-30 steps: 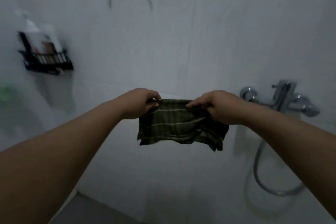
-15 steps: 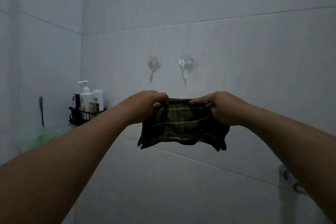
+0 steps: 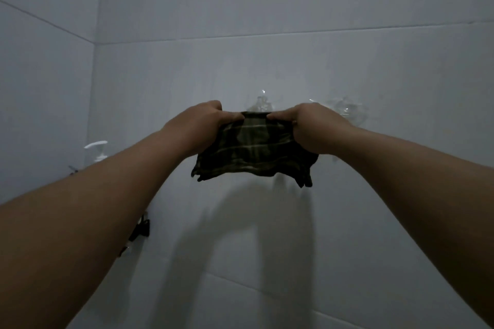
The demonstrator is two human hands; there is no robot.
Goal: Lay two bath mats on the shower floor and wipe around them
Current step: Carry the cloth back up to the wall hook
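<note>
A dark green striped cloth [image 3: 254, 152] hangs folded between both hands, held up close to the white tiled wall. My left hand [image 3: 197, 123] pinches its upper left edge and my right hand [image 3: 315, 128] pinches its upper right edge. The top edge of the cloth sits level with two clear wall hooks, one [image 3: 260, 105] just behind the cloth and one [image 3: 347, 112] behind my right hand. No bath mats and no floor are in view.
White tile walls [image 3: 294, 8] meet in a corner at the left. A white pump bottle top [image 3: 97, 149] and part of a black wall rack [image 3: 141, 230] show behind my left forearm.
The view has tilted upward and both hands have risen with the cloth, up to the wall hooks. The tap and hose have dropped out of sight.
</note>
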